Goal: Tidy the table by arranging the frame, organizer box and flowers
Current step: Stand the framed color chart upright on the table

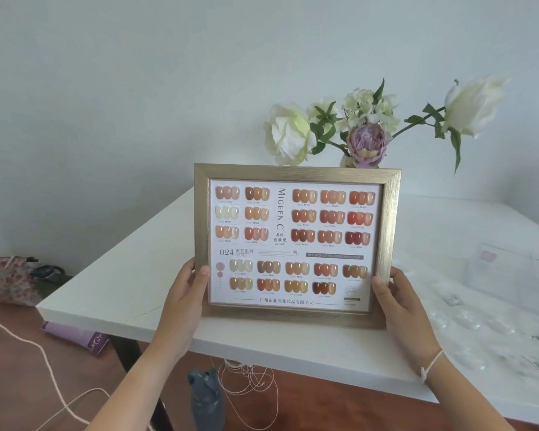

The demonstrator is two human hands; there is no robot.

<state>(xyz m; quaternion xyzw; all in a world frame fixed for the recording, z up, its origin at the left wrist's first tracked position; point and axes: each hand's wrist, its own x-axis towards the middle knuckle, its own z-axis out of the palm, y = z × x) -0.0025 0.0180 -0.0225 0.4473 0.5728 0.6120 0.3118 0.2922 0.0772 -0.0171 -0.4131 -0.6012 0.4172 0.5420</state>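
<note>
I hold a gold picture frame upright above the white table; it shows a chart of nail colour samples. My left hand grips its lower left edge, thumb on the front. My right hand grips its lower right edge the same way. Behind the frame stand the flowers: white blooms and one purple bloom, their vase hidden by the frame. One white rose reaches out to the right. A clear organizer box lies on the table at the right.
Small clear pieces and packets are scattered on the table's right side. On the floor: a floral bag at left, a purple box under the table edge, white cord, and a dark blue object.
</note>
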